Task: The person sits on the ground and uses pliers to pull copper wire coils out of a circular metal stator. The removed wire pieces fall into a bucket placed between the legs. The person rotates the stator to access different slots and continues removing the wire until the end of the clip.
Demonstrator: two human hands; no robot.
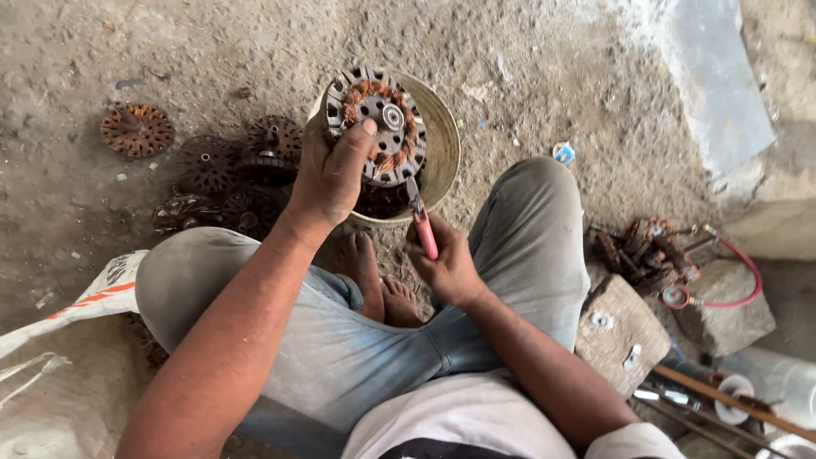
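Left hand [330, 174] grips the copper-wound stator [378, 126] at upper centre; right hand [442, 263] holds a red-handled tool [421, 219], its long axis angling up into the stator's lower edge.

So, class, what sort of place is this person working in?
Probably an informal motor repair or scrap workshop: bare dirt floor, rusty round motor cores on the ground, and a copper-wound round stator held over a metal bowl.

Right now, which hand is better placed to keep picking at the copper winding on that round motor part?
The right hand, probably. It already grips the red-handled tool, whose tip meets the stator at its lower edge. The left hand is occupied holding the stator over the bowl.
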